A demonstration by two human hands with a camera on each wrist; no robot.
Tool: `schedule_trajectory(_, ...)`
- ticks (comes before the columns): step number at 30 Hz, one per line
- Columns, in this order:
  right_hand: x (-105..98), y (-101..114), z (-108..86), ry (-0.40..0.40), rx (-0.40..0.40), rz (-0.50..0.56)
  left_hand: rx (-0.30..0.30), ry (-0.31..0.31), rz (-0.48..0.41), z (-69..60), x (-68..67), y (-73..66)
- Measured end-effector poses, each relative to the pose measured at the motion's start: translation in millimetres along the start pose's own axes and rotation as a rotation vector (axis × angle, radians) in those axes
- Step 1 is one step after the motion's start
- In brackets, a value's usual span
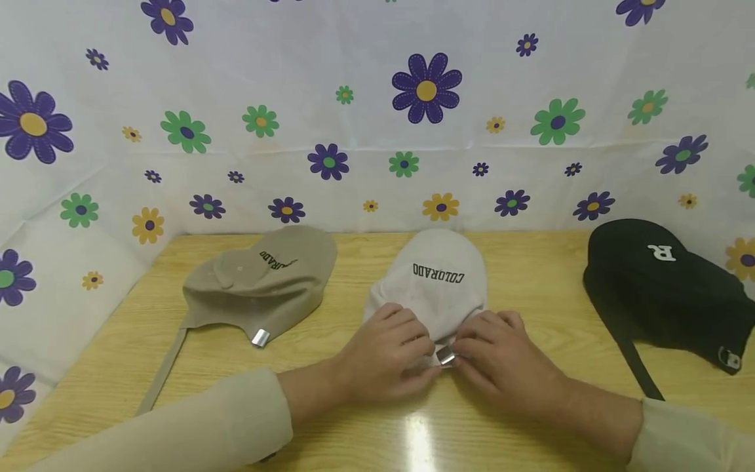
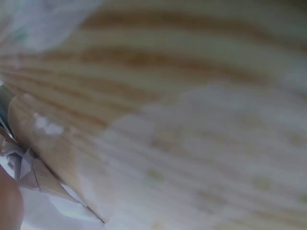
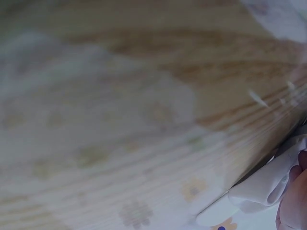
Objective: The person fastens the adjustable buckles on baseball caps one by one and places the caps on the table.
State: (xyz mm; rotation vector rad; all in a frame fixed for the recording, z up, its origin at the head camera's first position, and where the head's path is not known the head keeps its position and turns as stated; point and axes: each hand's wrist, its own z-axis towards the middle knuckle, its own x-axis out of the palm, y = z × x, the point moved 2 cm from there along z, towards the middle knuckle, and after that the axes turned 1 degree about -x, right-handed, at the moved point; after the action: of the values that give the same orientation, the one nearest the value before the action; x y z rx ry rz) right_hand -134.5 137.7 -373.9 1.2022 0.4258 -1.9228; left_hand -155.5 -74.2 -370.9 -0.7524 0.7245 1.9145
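A white cap [image 1: 433, 288] with COLORADO lettering, upside down from my view, lies at the table's middle. Its back edge faces me, with a metal buckle [image 1: 445, 355] between my hands. My left hand [image 1: 389, 357] grips the cap's back edge left of the buckle, fingers curled. On the other side my right hand [image 1: 501, 357] pinches the edge and buckle end with thumb and fingers. The strap's path is hidden behind the fingers. Part of the white cap [image 3: 259, 191] shows beside the right fingers in the right wrist view; the left wrist view catches its edge [image 2: 62, 206].
To the left lies a beige cap [image 1: 283, 282], its strap hanging loose and a metal buckle [image 1: 260, 337] at its edge. A black cap [image 1: 643, 288] with a white R sits at the right, strap also loose. Behind the wooden table [image 1: 330, 426] hangs a flowered cloth [image 1: 366, 59].
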Motion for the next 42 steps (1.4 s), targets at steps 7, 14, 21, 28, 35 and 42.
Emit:
schedule_trajectory(7,1,1,0.7,0.001,-0.015,0.009,-0.053,0.004,0.070,7.8,5.5,-4.7)
schedule_trajectory(14,1,5,1.0,-0.016,-0.048,0.031,-0.104,0.049,0.063,7.3,9.7,-11.1)
schedule_trajectory(21,-5,3,-3.4,-0.063,-0.002,0.059,-0.540,0.106,-0.212,18.3,2.6,-20.5)
schedule_trajectory(28,-3,2,-2.1,-0.068,-0.034,0.036,-0.460,0.116,-0.173,17.6,4.1,-17.6)
schedule_trajectory(35,-1,1,-0.7,-0.041,-0.013,-0.011,-0.317,0.092,-0.103,14.2,7.4,-10.9)
schedule_trajectory(42,-3,1,0.9,-0.068,0.030,-0.026,-0.273,0.004,-0.097,13.7,6.8,-9.1)
